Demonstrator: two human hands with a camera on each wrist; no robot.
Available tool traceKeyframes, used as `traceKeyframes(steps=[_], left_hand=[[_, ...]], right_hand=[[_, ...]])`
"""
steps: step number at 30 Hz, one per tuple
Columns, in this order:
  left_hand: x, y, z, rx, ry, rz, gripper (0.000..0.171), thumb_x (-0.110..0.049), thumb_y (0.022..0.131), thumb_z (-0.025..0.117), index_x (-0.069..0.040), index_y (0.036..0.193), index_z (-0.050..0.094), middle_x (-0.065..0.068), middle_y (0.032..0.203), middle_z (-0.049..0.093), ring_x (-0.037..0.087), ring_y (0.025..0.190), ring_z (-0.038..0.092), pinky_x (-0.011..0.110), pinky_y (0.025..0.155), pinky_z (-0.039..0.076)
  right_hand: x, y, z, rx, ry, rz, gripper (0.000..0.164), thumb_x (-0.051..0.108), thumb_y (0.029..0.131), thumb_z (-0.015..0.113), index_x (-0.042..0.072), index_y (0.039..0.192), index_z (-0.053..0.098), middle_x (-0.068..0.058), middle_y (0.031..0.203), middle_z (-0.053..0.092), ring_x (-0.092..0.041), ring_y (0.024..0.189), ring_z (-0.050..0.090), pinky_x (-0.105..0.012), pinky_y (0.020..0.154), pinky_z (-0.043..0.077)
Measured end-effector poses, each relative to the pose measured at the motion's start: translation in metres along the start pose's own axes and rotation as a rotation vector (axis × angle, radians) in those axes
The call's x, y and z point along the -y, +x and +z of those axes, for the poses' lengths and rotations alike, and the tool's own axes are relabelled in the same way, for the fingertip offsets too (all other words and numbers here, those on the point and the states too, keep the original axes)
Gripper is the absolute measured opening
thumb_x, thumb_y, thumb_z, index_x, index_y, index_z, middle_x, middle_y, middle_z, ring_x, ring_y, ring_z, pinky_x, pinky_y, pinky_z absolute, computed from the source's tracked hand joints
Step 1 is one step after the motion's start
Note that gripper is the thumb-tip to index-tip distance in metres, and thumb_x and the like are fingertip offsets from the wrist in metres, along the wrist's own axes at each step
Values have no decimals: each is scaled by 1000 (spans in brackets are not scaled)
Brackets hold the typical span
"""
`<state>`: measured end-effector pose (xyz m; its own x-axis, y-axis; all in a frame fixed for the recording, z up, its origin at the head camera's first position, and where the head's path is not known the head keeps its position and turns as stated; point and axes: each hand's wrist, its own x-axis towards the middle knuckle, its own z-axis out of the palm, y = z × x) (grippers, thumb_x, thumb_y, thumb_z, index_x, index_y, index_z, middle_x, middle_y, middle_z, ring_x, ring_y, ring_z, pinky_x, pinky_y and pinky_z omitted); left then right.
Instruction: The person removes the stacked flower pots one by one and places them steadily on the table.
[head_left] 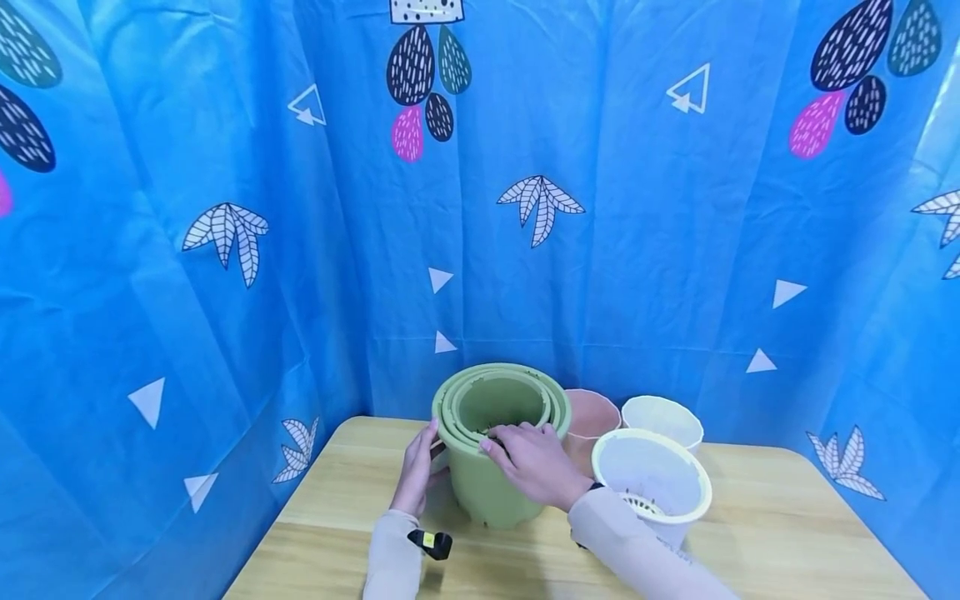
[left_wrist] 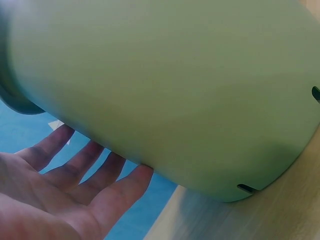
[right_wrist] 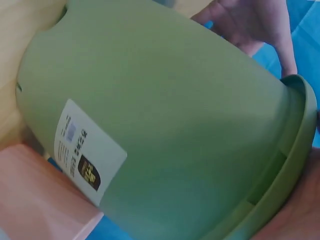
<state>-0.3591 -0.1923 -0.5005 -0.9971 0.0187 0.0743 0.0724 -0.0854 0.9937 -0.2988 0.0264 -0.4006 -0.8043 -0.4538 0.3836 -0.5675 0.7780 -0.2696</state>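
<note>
Several green flowerpots (head_left: 491, 493) of different sizes stand nested, upright, on the wooden table. My left hand (head_left: 414, 473) lies along the left side of the outermost pot. In the left wrist view its spread fingers (left_wrist: 125, 187) rest their tips against the pot wall. My right hand (head_left: 538, 463) reaches over the front rim, its curled fingers inside and its thumb by the edge, pinching the rim of an inner green pot (head_left: 501, 396). The fingertips inside are partly hidden. A white printed label (right_wrist: 89, 152) sticks to the outer pot in the right wrist view.
Right of the green pots stand a pink pot (head_left: 591, 411) and a pale white pot (head_left: 663, 419) at the back. A larger white pot (head_left: 686, 492) with a slotted bottom stands nearer, by the right forearm. A blue patterned curtain (head_left: 525, 275) hangs behind the table (head_left: 787, 517).
</note>
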Motion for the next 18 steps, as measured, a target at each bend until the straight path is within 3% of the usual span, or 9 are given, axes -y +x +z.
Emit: traceKeyframes(steps=[3, 7, 13, 18], left_hand=[[-1, 0, -1, 1, 9, 7, 79, -68, 103, 41, -9, 156, 43, 23, 162, 40, 49, 150, 38, 68, 113, 45], [0, -1, -1, -2, 16, 10, 78, -67, 104, 40, -10, 157, 42, 24, 163, 37, 50, 150, 37, 69, 112, 44], [0, -1, -1, -5, 12, 12, 76, -67, 104, 41, -11, 156, 44, 23, 163, 38, 49, 149, 39, 68, 113, 45], [0, 0, 0, -5, 8, 9, 75, -66, 104, 41, -10, 154, 46, 22, 162, 40, 49, 149, 40, 67, 112, 45]], right_hand=[[0, 0, 4, -51, -10, 11, 33, 36, 111, 45, 18, 113, 73, 7, 105, 76, -20, 99, 66, -42, 85, 44], [-1, -1, 7, -106, 37, 58, 34, 41, 107, 53, 15, 117, 73, 3, 112, 76, -20, 102, 63, -40, 87, 43], [-2, -1, 7, -232, 192, 94, 37, 40, 90, 78, 10, 113, 74, -1, 106, 73, -18, 100, 58, -42, 91, 45], [-3, -1, 7, -285, 234, 131, 35, 39, 81, 88, 11, 99, 77, 5, 94, 68, -13, 95, 53, -37, 88, 45]])
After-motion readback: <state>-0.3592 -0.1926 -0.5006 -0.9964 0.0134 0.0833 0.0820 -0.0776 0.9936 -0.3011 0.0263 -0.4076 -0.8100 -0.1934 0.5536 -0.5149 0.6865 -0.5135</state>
